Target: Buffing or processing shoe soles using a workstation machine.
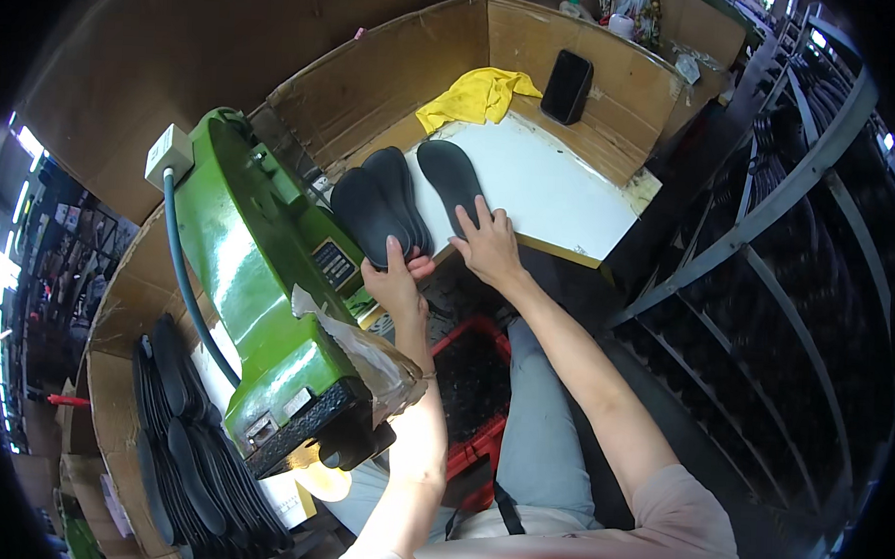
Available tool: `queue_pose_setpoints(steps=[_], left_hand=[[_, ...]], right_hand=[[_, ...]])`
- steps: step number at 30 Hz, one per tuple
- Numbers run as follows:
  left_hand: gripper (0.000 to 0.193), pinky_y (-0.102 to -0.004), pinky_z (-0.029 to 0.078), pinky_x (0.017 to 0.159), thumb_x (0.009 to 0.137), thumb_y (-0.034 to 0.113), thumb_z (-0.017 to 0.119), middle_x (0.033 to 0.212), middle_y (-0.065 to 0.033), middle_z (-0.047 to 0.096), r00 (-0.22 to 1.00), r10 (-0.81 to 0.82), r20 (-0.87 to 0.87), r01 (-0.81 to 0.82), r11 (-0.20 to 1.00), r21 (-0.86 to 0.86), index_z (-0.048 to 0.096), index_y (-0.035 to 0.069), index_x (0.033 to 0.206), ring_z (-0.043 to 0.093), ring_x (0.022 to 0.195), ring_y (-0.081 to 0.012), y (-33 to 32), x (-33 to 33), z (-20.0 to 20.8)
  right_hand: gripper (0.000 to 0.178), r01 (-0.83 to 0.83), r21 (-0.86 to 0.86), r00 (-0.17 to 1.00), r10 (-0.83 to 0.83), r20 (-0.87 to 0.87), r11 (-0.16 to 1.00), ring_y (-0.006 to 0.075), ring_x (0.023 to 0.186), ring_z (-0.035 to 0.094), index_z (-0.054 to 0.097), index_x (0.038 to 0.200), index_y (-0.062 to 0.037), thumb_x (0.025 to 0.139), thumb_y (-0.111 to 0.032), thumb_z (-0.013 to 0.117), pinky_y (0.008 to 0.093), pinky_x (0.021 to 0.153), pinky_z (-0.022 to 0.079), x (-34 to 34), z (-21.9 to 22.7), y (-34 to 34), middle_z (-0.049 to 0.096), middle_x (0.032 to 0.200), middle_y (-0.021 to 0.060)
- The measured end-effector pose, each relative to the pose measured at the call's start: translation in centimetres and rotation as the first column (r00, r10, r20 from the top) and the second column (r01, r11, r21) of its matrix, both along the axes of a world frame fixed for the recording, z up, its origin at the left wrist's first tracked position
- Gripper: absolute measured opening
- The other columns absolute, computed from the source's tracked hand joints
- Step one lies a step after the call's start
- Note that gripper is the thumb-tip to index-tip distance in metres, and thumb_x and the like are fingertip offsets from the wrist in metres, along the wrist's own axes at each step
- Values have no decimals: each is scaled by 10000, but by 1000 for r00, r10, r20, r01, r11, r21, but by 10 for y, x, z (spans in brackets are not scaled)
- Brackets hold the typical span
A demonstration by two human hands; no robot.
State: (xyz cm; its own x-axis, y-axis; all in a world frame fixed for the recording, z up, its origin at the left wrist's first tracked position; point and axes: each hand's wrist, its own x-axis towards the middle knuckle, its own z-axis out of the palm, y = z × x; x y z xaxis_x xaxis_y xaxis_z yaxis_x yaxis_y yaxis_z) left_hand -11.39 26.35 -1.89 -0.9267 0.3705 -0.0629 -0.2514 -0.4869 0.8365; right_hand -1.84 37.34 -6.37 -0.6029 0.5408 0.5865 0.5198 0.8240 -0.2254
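Several black shoe soles lie fanned in a small overlapping stack beside the green machine. My left hand is closed on the near end of this stack, with the thumb on top and fingertips at its right edge. To the right, a single black sole rests on the white tabletop. Its near end is in my right hand, with the fingers over its right edge and the thumb at the tip. Part of that end is hidden by the fingers.
The green machine with a blue cable stands at left. More soles are stacked beyond it. Cardboard walls enclose the table, holding a yellow cloth and a phone. A red crate sits below; a metal rack stands right.
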Motion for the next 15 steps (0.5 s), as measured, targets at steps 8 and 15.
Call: queue_pose_setpoints(steps=[8, 15], left_hand=[[236, -189, 278, 249, 908, 250, 562, 510, -24, 527, 977, -205, -51, 183, 944, -273, 536, 85, 1074, 409, 312, -53, -1, 2, -2], [357, -284, 479, 564, 892, 287, 536, 624, -33, 599, 952, -177, -249, 36, 873, -487, 532, 42, 1152, 549, 538, -162, -111, 12, 67]], right_hand=[[538, -11, -7, 1000, 11, 29, 1000, 363, 964, 462, 489, 1254, -48, 820, -347, 595, 450, 847, 403, -2, 1, -4, 388, 1317, 239], [590, -32, -48, 993, 38, 116, 998, 386, 1071, 465, 462, 1254, 7, 799, -339, 610, 478, 888, 385, -18, -1, -27, 436, 1289, 229]])
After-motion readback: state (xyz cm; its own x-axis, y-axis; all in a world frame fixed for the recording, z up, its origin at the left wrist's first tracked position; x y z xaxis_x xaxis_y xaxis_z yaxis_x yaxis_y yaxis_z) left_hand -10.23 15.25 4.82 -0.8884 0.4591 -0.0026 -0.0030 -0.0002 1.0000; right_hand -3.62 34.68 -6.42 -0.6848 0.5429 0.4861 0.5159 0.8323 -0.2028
